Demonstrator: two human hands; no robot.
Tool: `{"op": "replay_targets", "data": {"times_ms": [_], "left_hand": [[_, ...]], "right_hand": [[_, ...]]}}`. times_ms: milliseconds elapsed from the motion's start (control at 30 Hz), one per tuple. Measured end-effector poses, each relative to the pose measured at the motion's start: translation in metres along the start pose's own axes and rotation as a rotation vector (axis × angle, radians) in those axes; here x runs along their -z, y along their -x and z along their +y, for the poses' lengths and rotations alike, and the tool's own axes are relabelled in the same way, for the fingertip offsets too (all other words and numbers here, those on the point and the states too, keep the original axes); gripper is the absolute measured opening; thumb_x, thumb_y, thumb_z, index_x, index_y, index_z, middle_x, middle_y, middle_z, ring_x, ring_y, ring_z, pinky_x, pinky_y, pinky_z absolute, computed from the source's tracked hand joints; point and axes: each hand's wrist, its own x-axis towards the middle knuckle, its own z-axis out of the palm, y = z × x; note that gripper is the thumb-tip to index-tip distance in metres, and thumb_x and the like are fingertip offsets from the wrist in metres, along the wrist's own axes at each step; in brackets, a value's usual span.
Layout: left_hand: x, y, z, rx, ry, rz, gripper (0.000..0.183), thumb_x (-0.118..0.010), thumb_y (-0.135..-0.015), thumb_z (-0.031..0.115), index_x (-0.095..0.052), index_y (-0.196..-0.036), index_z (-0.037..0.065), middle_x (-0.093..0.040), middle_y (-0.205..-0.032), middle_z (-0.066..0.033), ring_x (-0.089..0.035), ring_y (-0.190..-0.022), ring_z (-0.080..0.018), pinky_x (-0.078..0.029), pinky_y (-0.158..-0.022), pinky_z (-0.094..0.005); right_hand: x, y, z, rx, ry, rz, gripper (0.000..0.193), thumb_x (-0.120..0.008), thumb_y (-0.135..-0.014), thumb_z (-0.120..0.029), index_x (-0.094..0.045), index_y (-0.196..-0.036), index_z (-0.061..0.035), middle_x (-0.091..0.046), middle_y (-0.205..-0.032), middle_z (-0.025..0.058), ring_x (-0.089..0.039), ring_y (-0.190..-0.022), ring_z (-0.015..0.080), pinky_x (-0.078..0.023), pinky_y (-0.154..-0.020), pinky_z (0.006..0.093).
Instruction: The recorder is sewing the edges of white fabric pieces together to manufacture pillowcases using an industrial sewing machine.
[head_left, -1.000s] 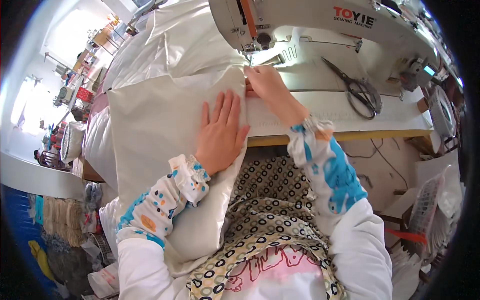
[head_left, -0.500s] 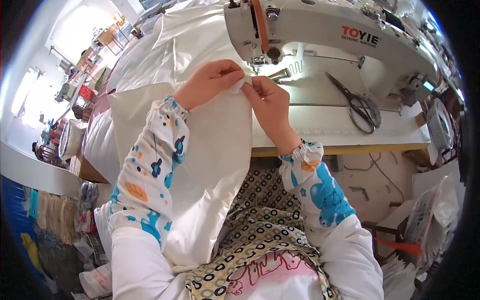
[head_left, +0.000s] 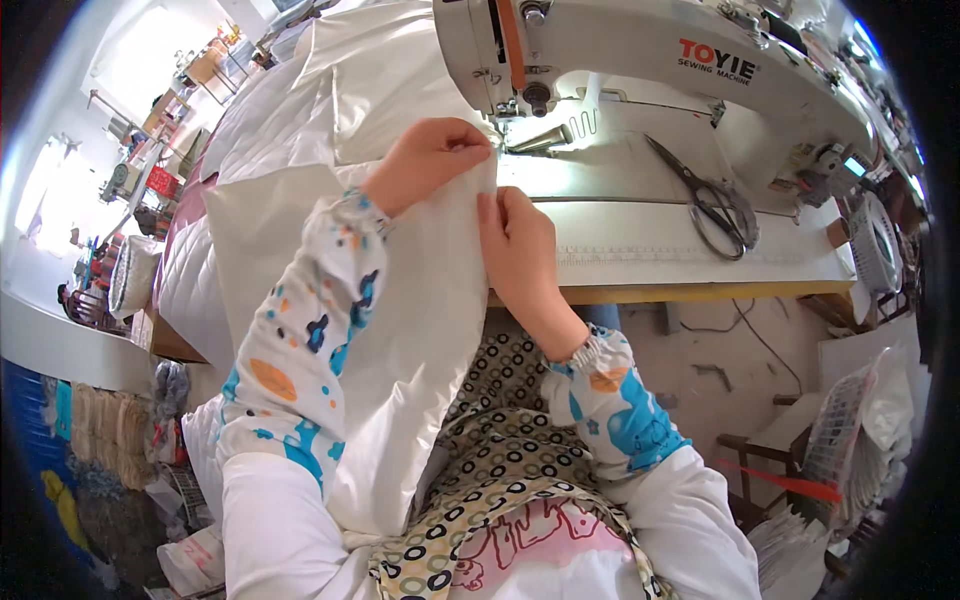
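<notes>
Head view — pinching white cloth (head_left: 430, 270) by its edge with left hand (head_left: 428, 166) and right hand (head_left: 522, 252) — near sewing machine (head_left: 620, 45).

Left hand (head_left: 425, 168) aslant, right hand (head_left: 522, 250) pointing forward, fingers (head_left: 463, 134) of both curled, apparently in a pinch.

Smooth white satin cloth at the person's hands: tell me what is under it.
Past the right side of the cloth, a yellow-edged white tabletop shows; past its left, white quilted fabric. Whatever lies directly beneath is covered and cannot be seen.
</notes>
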Motion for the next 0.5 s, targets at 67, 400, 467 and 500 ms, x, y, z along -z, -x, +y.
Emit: {"op": "replay_targets", "data": {"times_ms": [67, 400, 467, 500], "left_hand": [[-0.018, -0.015, -0.016, -0.063, -0.077, 0.104, 0.019, -0.064, -0.090, 0.017, -0.068, -0.096, -0.001, -0.065, -0.089, -0.0041, -0.059, -0.082, -0.0107, -0.047, -0.073, -0.0256], [-0.036, -0.042, -0.067, -0.072, -0.303, 0.319, 0.023, -0.068, -0.077, 0.022, -0.072, -0.090, 0.003, -0.068, -0.079, -0.0118, -0.065, -0.070, -0.0186, -0.050, -0.068, -0.0317], [-0.039, -0.045, -0.050, 0.028, -0.267, 0.249, 0.021, -0.070, -0.075, 0.020, -0.070, -0.087, 0.002, -0.067, -0.075, -0.0096, -0.063, -0.067, -0.0160, -0.049, -0.066, -0.0305], [-0.039, -0.046, -0.056, 0.032, -0.266, 0.252, 0.021, -0.070, -0.075, 0.020, -0.070, -0.087, 0.002, -0.067, -0.075, -0.0096, -0.063, -0.067, -0.0160, -0.049, -0.066, -0.0305]], "right_hand": [[-0.004, -0.008, 0.001, 0.039, 0.121, 0.065, 0.022, -0.056, -0.094, -0.018, -0.059, -0.098, 0.0025, -0.061, -0.066, 0.0171, -0.060, -0.059, 0.0305, -0.047, -0.056, 0.0406], [0.000, -0.042, -0.004, 0.073, 0.920, -0.319, 0.021, -0.052, -0.089, -0.014, -0.061, -0.106, -0.0047, -0.071, -0.084, 0.0113, -0.071, -0.080, 0.0273, -0.056, -0.066, 0.0372], [0.003, -0.044, -0.001, 0.065, 0.930, -0.316, 0.019, -0.053, -0.089, -0.013, -0.062, -0.104, -0.0050, -0.071, -0.084, 0.0111, -0.071, -0.080, 0.0274, -0.057, -0.066, 0.0370], [0.002, -0.045, -0.002, 0.067, 0.932, -0.313, 0.018, -0.054, -0.088, -0.013, -0.062, -0.102, -0.0054, -0.071, -0.084, 0.0109, -0.071, -0.081, 0.0276, -0.057, -0.066, 0.0369]]}}
